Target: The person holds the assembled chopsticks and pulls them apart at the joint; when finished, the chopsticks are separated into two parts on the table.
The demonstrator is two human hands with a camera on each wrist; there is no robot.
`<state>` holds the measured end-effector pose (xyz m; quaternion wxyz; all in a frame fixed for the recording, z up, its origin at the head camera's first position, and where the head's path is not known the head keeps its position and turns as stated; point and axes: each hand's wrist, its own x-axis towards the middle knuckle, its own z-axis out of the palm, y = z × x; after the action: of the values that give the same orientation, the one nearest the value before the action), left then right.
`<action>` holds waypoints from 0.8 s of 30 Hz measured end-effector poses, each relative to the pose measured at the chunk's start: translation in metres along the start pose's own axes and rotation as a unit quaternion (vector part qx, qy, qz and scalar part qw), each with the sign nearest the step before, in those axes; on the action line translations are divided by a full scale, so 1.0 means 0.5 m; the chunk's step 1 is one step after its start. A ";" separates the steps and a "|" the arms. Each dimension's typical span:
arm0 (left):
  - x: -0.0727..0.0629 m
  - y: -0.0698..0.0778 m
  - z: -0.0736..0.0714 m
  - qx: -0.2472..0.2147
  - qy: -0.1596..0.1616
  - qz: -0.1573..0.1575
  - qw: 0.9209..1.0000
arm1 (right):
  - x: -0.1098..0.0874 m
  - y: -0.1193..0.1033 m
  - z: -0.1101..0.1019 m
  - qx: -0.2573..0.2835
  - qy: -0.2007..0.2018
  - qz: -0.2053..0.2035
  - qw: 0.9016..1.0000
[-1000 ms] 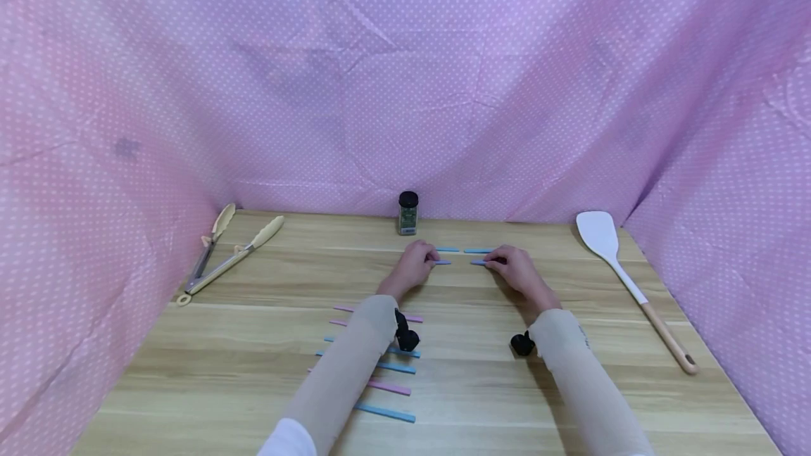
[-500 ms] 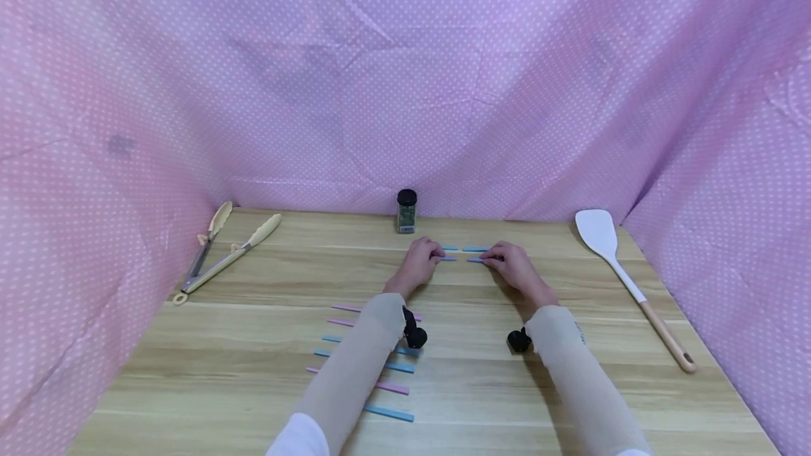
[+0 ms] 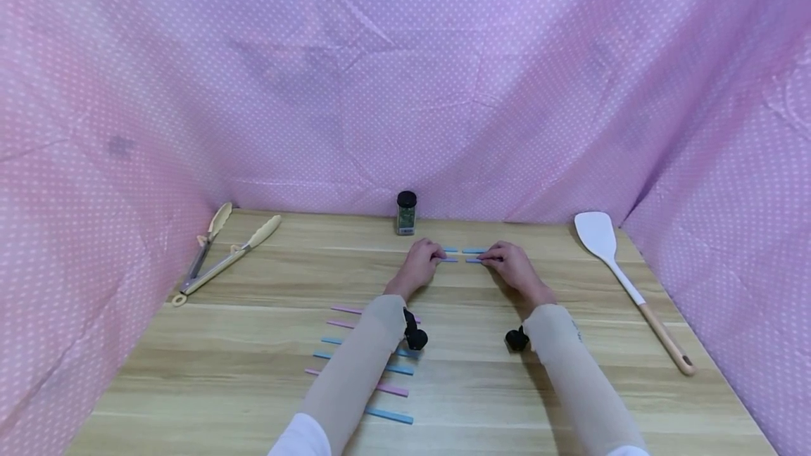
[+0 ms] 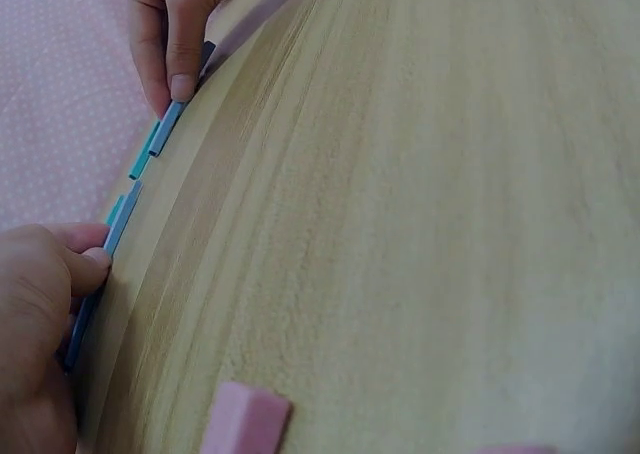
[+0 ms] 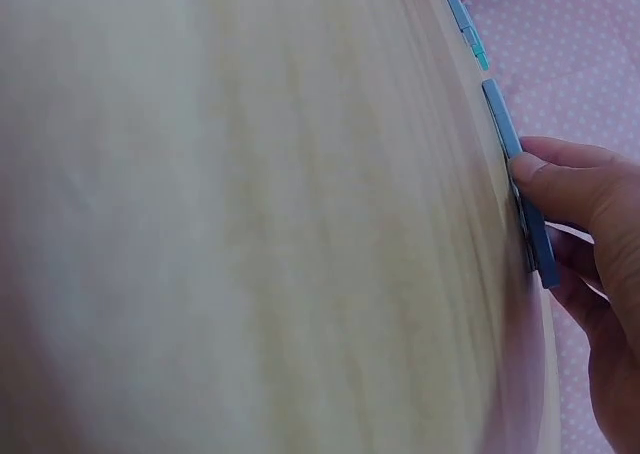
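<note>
My left hand (image 3: 418, 262) pinches a short grey-blue stick (image 4: 122, 219) between thumb and fingers at the back of the table. Opposite it, my right hand (image 3: 510, 262) pinches a second grey-blue stick (image 5: 530, 209) the same way. The two sticks lie almost in line, inner ends facing each other across a small gap. Just behind them lie two light blue sticks, one on the left (image 3: 450, 250) and one on the right (image 3: 474, 250), also end to end with a gap. Fingers cover the outer parts of the sticks in the head view.
Under the left forearm lie several pink and blue tapered sticks (image 3: 391, 414), partly hidden. A black-lidded jar (image 3: 406, 215) stands at the back. Tongs (image 3: 218, 273) lie spread on the left, a white turner (image 3: 598, 234) on the right. Pink dotted cloth (image 3: 405, 90) encloses the table.
Both hands have brought their grey-blue sticks slightly inward, narrowing the gap between the inner ends. The left forearm has shifted a little to the right. Over the last half second almost nothing moves.
</note>
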<state>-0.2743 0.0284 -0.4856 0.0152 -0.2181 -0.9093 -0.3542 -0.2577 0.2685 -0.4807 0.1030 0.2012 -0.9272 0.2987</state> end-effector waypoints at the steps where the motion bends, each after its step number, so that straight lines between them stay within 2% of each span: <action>1: 0.000 0.001 0.000 -0.001 -0.001 -0.002 1.000 | 0.000 0.000 0.000 0.000 0.000 0.000 1.000; 7: -0.005 0.005 0.001 0.030 0.003 0.005 1.000 | -0.002 -0.003 -0.002 -0.008 -0.004 -0.004 1.000; 11: -0.016 0.007 -0.003 0.079 0.013 0.020 0.997 | -0.006 -0.016 -0.003 -0.013 0.003 -0.005 1.000; 14: -0.027 0.010 -0.011 0.098 0.018 0.040 0.994 | -0.011 -0.034 -0.002 -0.007 0.010 -0.012 1.000; 19: -0.046 0.017 -0.036 0.099 0.007 0.084 0.992 | -0.019 -0.074 0.007 0.018 0.006 -0.022 1.000; 24: -0.071 0.012 -0.066 0.094 -0.012 0.092 0.991 | -0.028 -0.113 0.025 0.020 -0.013 -0.032 0.999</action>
<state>-0.2441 -0.0029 -0.4635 0.0572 -0.3026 -0.9147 -0.2618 -0.2214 0.2234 -0.4661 0.0964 0.2371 -0.9153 0.3111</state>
